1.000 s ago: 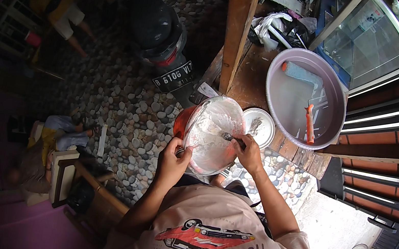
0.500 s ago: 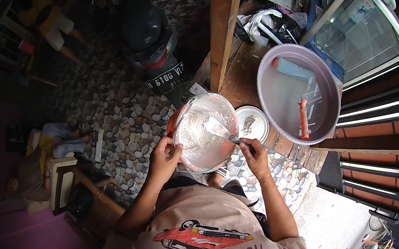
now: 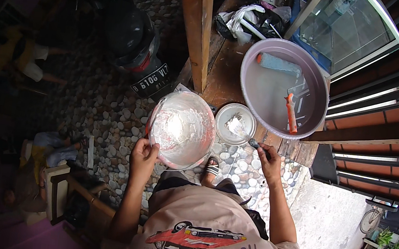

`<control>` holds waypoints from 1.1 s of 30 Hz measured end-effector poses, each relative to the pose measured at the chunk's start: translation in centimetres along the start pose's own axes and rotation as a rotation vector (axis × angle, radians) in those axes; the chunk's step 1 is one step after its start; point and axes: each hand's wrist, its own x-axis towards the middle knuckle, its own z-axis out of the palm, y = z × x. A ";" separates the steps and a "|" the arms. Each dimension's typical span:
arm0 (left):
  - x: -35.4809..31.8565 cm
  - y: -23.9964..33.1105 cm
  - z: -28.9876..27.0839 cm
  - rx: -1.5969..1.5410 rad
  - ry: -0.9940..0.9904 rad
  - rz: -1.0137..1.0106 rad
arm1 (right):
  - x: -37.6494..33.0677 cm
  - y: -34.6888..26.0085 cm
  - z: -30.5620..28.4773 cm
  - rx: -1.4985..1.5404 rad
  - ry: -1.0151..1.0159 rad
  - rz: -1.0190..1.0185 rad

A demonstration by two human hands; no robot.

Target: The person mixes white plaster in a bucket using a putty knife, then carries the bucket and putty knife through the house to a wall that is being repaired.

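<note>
My left hand (image 3: 144,154) is closed on the near rim of a red bucket (image 3: 202,144), its inside coated with whitish paste. The bucket is tipped so that its mouth faces me. In my right hand (image 3: 269,162) is the dark handle of a scraper (image 3: 254,143), pinched between thumb and fingers. Its pale blade is over a round white lid (image 3: 223,134) that carries some grey-white paste. Whether the blade touches the lid I cannot tell. The lid lies just right of the bucket, at the edge of a wooden bench (image 3: 223,84).
A mauve basin (image 3: 243,92) holds cloudy water and a paint roller (image 3: 290,112) with an orange handle. Left of the bench rise a wooden post (image 3: 197,36) and a parked motorbike (image 3: 130,37). A glass-paned frame (image 3: 347,33) leans behind. Two people are at the dim left.
The scraper has moved out of the bucket to over the white lid, with my right hand lower and further right. My view has shifted, so the surroundings sit further left.
</note>
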 end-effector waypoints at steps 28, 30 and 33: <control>0.1 0.3 -0.8 0.011 0.049 -0.046 | 0.8 -1.2 0.1 -0.472 0.168 -0.181; 0.3 0.4 -1.0 -0.012 0.027 -0.046 | 0.3 -2.1 -0.1 -0.503 0.209 -0.198; 0.6 0.7 -1.9 -0.019 0.028 -0.037 | 0.0 -2.4 -0.3 -0.502 0.238 -0.210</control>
